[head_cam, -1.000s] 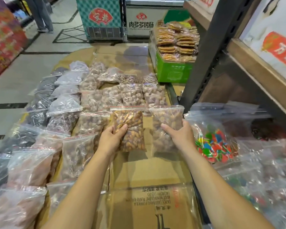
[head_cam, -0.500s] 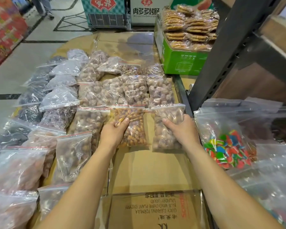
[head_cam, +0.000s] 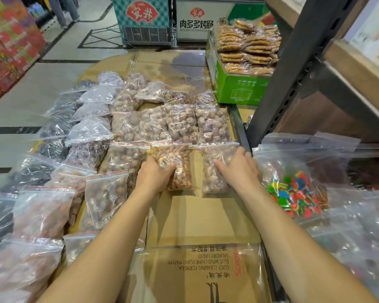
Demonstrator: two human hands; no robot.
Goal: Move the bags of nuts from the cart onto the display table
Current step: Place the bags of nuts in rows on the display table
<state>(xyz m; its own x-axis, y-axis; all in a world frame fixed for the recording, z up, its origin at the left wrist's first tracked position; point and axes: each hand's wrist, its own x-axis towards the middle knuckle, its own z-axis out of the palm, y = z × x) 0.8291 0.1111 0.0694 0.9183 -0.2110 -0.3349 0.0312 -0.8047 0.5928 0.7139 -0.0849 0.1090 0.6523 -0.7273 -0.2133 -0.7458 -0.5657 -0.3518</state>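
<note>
A clear zip bag of orange-brown nuts [head_cam: 182,171] lies on the cardboard-covered display table [head_cam: 197,217]. My left hand [head_cam: 154,177] grips its left side, thumb across the top. Just to its right lies a bag of paler nuts [head_cam: 212,183], which my right hand [head_cam: 239,171] holds by its right side, thumb laid over it. Both bags sit at the near end of rows of several similar nut bags [head_cam: 179,123]. The undersides of my fingers are hidden.
Bags of dark dried fruit [head_cam: 59,119] line the table's left edge. A green box of packed biscuits [head_cam: 234,88] stands at the far right. A dark shelf post [head_cam: 280,79] rises on the right, and below it is a bag of coloured sweets [head_cam: 293,193] among other clear bags.
Both hands have lowered their bags from mid-air down onto the cardboard, in line with the row of bags behind. The camera has tilted further down.
</note>
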